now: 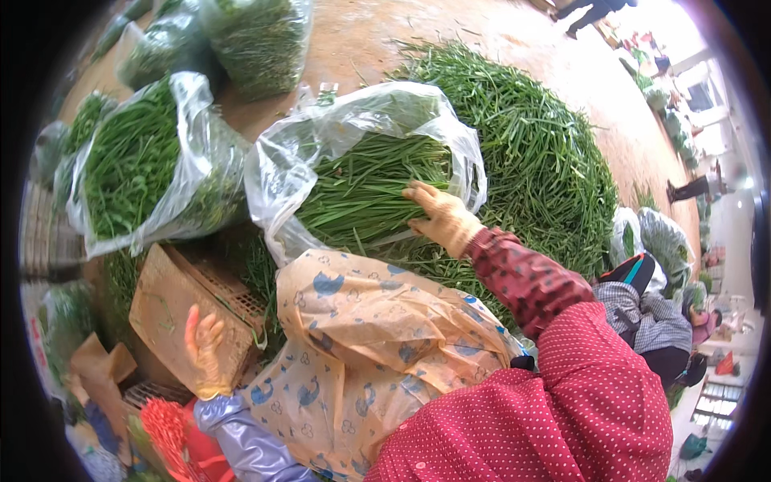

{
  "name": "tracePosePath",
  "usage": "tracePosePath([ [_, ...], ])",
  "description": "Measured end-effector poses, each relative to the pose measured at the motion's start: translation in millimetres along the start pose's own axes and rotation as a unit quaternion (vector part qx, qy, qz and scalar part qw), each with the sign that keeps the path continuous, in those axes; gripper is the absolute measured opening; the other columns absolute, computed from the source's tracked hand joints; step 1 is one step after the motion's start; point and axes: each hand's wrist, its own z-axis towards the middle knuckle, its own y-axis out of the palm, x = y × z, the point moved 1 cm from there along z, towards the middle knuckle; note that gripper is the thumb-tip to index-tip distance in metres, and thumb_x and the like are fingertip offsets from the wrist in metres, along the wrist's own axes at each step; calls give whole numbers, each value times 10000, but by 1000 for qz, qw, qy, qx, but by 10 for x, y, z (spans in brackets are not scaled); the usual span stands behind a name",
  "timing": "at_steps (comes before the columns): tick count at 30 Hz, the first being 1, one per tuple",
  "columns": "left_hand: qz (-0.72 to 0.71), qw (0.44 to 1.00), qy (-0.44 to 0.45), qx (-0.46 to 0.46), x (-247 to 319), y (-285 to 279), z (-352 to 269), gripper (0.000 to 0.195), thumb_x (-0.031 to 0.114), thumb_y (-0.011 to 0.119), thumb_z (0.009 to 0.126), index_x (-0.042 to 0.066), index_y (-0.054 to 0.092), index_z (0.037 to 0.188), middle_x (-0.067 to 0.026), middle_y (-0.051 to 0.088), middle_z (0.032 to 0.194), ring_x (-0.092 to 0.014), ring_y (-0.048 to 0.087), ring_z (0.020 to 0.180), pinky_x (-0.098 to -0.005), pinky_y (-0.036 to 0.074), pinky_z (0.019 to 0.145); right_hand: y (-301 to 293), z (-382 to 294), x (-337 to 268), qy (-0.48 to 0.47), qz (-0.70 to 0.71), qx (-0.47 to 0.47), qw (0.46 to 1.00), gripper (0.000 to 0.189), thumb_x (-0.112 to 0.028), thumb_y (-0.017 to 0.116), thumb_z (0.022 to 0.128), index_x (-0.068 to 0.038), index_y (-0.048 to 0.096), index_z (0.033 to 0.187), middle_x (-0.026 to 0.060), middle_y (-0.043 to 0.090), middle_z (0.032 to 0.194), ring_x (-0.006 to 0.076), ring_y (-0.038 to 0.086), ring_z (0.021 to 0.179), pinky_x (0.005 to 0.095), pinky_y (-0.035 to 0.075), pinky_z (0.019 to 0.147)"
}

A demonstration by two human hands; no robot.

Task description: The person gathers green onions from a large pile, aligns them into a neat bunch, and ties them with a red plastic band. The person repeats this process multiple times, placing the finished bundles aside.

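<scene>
My right hand (443, 218), in a pale knit glove, rests with spread fingers on long green leafy stalks (367, 187), like chives. These lie roughly parallel in an open clear plastic bag (274, 175). Lower left, my left hand (206, 349), in a yellowish glove below a shiny lavender sleeve, is raised beside a tilted brown crate (174, 307); its fingers are partly curled and nothing shows in them. A brown apron with blue whales (361, 343) covers my lap. Beyond my right hand spreads a large loose heap of similar greens (530, 138).
Another open bag of greens (129, 162) stands left, with fuller bags (259, 48) behind it. Red fringed material (165, 437) lies lower left, near another person's blue sleeve (101, 425). A person in a checked top (656, 322) sits at right; others stand farther off.
</scene>
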Motion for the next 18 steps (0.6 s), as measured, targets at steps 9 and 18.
tracePosePath([
  [9,-372,852,-300,-215,314,3524,500,611,299,789,860,108,489,1356,-265,496,1344,-415,496,1270,-569,432,1059,72,277,1007,260,-200,-203,923,1217,-347,914,597,-55,212,1547,203,290,1583,356,323,1450,451,313,1159],
  [18,-291,780,-535,-143,-913,4620,257,1301,536,863,652,78,71,1577,-318,124,1596,-486,120,1484,-617,177,1186,-197,587,1059,340,-185,-323,864,769,-385,888,601,-18,616,1219,191,675,1170,319,624,1153,403,493,989],
])
